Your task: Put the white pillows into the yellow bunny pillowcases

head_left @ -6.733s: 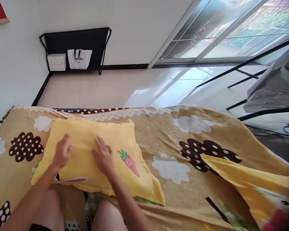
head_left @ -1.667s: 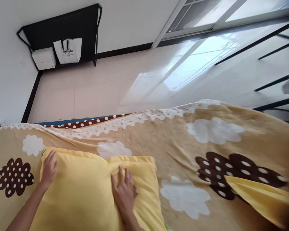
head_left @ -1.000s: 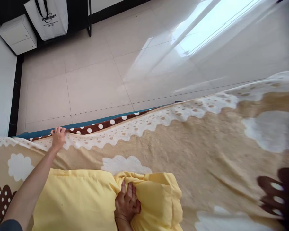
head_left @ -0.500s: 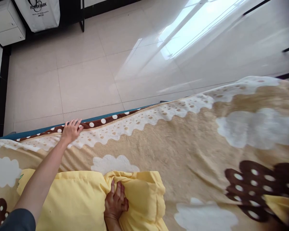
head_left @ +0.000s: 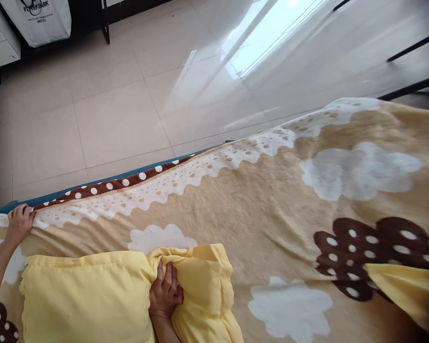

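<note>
My left hand [head_left: 20, 221] is at the far left, its fingers bent over the bed-side edge of the tan blanket [head_left: 236, 214], where the white dotted border meets a strip of brown polka-dot cloth [head_left: 110, 186]. Below the middle of the view, my right hand [head_left: 166, 290] presses down on a yellow pillow [head_left: 86, 295]. Its fingers are slightly apart and lie on the fabric, which sinks and creases around them. The pillow's right part bulges up beside this hand.
A blue bed edge [head_left: 136, 170] shows under the blanket's side. Beyond lies a glossy tiled floor [head_left: 114, 124]. At the upper left stand a white bag [head_left: 46, 24] and a white drawer box [head_left: 0, 43]. Another yellow cloth piece [head_left: 407, 290] lies at the lower right.
My left hand has slid left along the blanket's edge, and its fingers now curl over it. My right hand stays on the pillow. The whole view has shifted slightly.
</note>
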Demonstrator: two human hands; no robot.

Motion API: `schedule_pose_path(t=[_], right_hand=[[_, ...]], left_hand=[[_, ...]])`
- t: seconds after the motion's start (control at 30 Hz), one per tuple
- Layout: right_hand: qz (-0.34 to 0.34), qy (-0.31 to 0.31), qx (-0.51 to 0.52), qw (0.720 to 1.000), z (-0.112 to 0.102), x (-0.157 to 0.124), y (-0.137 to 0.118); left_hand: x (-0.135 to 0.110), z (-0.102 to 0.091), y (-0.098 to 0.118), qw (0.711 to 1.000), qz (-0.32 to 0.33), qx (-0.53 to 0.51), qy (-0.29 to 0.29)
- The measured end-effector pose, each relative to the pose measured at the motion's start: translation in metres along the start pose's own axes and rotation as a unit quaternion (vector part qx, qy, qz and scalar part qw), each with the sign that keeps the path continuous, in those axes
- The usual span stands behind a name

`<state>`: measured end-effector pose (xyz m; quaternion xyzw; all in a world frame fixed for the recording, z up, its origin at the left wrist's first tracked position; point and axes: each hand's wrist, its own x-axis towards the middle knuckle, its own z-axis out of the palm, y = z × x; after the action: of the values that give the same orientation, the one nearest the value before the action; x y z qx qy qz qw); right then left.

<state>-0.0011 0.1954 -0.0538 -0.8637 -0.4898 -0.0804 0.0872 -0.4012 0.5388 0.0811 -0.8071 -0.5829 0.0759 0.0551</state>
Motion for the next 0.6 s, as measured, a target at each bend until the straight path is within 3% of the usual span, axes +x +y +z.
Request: schedule_pose_path(t=[0.07, 0.1, 0.17, 0.23, 0.3, 0.37, 0.43, 0.53, 0.6], right_hand=[[0.011, -0.005, 0.008, 1.000, 0.002, -0.002, 0.001], [0.015, -0.005, 0.012, 1.000, 0.003, -0.002, 0.002], [0.022, -0.005, 0.019, 1.000, 0.005, -0.002, 0.003], [0.019, 0.004, 0.020, 1.000, 0.005, -0.002, 0.003], [0.007, 0.015, 0.025, 1.000, 0.005, -0.001, 0.003], [0.012, 0.011, 0.036, 0.999, 0.005, -0.001, 0.002], [0.037, -0.016, 0.043, 0.998, 0.004, 0.000, 0.001], [0.057, -0.039, 0.039, 0.997, 0.003, 0.001, 0.000], [0.041, -0.023, 0.033, 0.998, 0.002, 0.003, -0.002]], left_hand=[[0.020, -0.006, 0.003, 1.000, -0.022, -0.005, -0.004], [0.030, -0.012, 0.007, 0.997, -0.067, -0.015, 0.021], [0.044, -0.024, 0.022, 0.973, -0.201, -0.043, 0.109], [0.040, -0.031, 0.041, 0.943, -0.272, -0.076, 0.178], [0.019, -0.027, 0.062, 0.954, -0.221, -0.102, 0.174], [-0.009, -0.013, 0.079, 0.980, -0.123, -0.110, 0.111], [-0.028, 0.005, 0.088, 0.991, -0.066, -0.103, 0.051], [-0.022, 0.018, 0.089, 0.994, -0.058, -0.092, 0.021], [-0.005, 0.007, 0.087, 0.993, -0.064, -0.100, -0.001]])
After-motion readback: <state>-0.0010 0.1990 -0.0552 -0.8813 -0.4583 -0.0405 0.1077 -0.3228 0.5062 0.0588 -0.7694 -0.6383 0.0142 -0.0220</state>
